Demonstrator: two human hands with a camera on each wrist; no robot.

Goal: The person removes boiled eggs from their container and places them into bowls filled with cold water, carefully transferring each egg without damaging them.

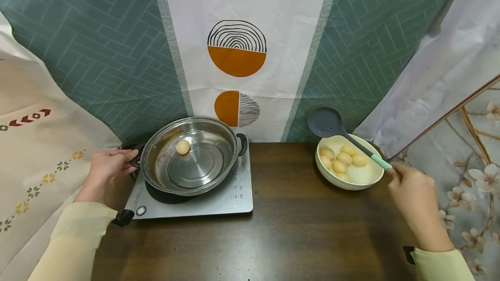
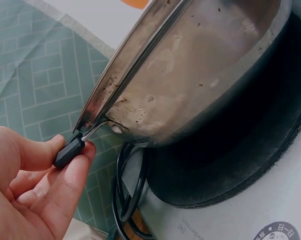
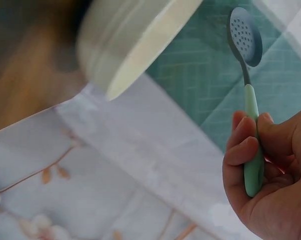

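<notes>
A steel pot [image 1: 199,159] with one round pale ball [image 1: 182,147] inside stands on an induction cooktop [image 1: 234,194]. My left hand [image 1: 109,166] pinches the pot's black side handle [image 2: 69,151] between thumb and fingers. In my right hand [image 1: 416,196] is a slotted spoon [image 1: 326,121] with a dark perforated head; the fingers curl round its green handle [image 3: 252,150]. The spoon is raised above a cream bowl [image 1: 373,172], its head past the bowl's far left rim and carrying nothing. Several pale balls [image 1: 344,158] lie in the bowl.
The brown wooden table [image 1: 285,216] spreads between cooktop and bowl. Patterned cloth [image 1: 242,99] hangs along the back, with more fabric at both sides. A black cord [image 2: 124,185] loops beside the cooktop under the pot's left handle.
</notes>
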